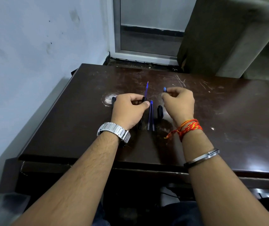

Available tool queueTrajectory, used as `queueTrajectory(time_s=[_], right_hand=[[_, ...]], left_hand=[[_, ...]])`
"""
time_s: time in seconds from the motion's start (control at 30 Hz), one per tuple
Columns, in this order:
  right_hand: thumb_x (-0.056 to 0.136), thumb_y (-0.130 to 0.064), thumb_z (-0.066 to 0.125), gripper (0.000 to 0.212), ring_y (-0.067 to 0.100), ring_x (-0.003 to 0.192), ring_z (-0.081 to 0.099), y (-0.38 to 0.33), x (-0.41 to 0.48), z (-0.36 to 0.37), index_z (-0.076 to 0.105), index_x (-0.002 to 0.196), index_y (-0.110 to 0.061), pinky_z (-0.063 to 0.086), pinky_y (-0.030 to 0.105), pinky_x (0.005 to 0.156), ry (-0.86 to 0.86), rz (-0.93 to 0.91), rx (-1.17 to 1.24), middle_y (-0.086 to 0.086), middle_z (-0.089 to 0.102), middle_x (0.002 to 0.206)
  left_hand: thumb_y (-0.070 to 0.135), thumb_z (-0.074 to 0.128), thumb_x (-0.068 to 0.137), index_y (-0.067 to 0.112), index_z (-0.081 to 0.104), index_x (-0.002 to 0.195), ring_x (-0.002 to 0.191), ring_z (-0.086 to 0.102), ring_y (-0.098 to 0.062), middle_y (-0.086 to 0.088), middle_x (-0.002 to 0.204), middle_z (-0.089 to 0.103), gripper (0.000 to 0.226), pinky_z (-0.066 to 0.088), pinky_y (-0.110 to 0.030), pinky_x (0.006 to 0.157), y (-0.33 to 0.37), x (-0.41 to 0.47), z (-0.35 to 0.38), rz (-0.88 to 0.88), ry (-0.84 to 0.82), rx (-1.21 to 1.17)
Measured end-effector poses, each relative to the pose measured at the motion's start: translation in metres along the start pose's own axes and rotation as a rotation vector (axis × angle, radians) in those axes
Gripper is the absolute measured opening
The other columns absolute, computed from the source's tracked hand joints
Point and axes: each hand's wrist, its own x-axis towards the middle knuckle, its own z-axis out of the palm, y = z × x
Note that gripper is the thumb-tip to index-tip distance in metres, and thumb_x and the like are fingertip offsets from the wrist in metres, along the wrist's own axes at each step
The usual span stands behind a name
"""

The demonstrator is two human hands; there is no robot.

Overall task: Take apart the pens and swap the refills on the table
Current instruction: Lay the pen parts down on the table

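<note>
You are gripping a black barrel [144, 100] in your curled left hand [130, 108], with its refill [146, 88] sticking out past your fingers and pointing away from you over the table [228, 119]. Your right hand [178, 103] is hovering just to the right, thumb and forefinger pinching a small blue tip [165, 89], the other fingers curled in. Between your hands, two loose refills [151, 116] are lying side by side on the dark wood, and a black cap [160, 110] is resting just beside them, close to your right palm.
</note>
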Motion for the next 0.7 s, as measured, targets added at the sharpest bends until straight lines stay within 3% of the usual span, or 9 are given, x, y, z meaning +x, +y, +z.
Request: queueTrajectory(time_s=[0.07,0.2,0.33,0.5,0.7], right_hand=[[0.081,-0.022,0.072,0.020,0.015,0.086,0.072,-0.005,-0.003,0.007,0.075,0.101,-0.020,0.061,0.039,0.084,0.012,-0.038,0.154,-0.005,0.073,0.085],[0.083,-0.025,0.069,0.017,0.012,0.091,0.072,-0.010,-0.010,0.015,0.072,0.099,-0.026,0.060,0.041,0.086,-0.018,-0.141,0.234,-0.008,0.073,0.090],[0.083,-0.025,0.066,0.022,0.015,0.091,0.072,-0.013,-0.012,0.015,0.071,0.105,-0.027,0.060,0.044,0.085,0.010,-0.180,0.312,-0.005,0.073,0.092],[0.090,-0.011,0.065,0.021,0.021,0.087,0.074,-0.014,-0.011,0.013,0.066,0.103,-0.027,0.060,0.047,0.082,0.037,-0.170,0.436,-0.005,0.071,0.086],[0.092,-0.009,0.065,0.020,0.024,0.092,0.074,-0.015,-0.012,0.012,0.066,0.109,-0.020,0.061,0.044,0.083,0.023,-0.158,0.494,0.005,0.074,0.097]], left_hand=[[0.019,0.077,0.080,0.016,0.076,0.100,0.073,0.061,0.002,0.018,0.078,0.064,0.020,0.048,-0.005,0.065,0.000,-0.001,0.001,0.026,-0.007,0.045],[0.020,0.076,0.080,0.020,0.078,0.096,0.082,0.069,-0.007,0.013,0.082,0.072,0.016,0.057,-0.027,0.078,0.001,-0.003,0.001,0.050,-0.028,0.072],[0.019,0.076,0.081,0.019,0.078,0.096,0.077,0.066,0.000,0.024,0.073,0.065,0.015,0.053,-0.021,0.075,0.002,-0.004,0.001,0.069,-0.046,0.091],[0.019,0.075,0.081,0.020,0.078,0.097,0.084,0.070,-0.006,0.012,0.084,0.074,0.016,0.056,-0.027,0.080,0.002,-0.004,0.003,0.063,-0.079,0.078],[0.020,0.075,0.082,0.019,0.078,0.101,0.085,0.069,-0.005,0.008,0.090,0.075,0.019,0.054,-0.023,0.078,0.000,-0.005,0.003,0.066,-0.096,0.101]])
